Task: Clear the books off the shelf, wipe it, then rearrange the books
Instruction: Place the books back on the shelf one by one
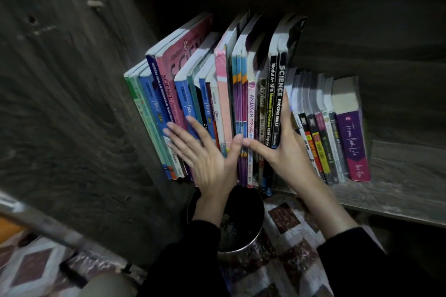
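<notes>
Dark wooden shelf (400, 176) is carrying upright books (224, 94), spines facing you. Left of the SCIENCE book (281, 94), your left hand (207, 159) is pressing flat on spines; your right hand (282, 149), fingers straight, is wedging along its right face.

Left hand (205, 152), right hand (284, 149): both bare.

Left sleeve (193, 260): black, long, plain matte cloth with a loose fit and soft folds. Left cuff (205, 224) ends at the wrist in a simple straight edge.

Right sleeve (362, 267): same black cloth, roomy. Right cuff (342, 236) sits further up, so a stretch of forearm shows bare below it.

Weave and seams are lost in the dim light.

Bottom edge, left: a rounded grey-beige shape (106, 284), possibly a knee in pale trousers; cannot tell.
</notes>
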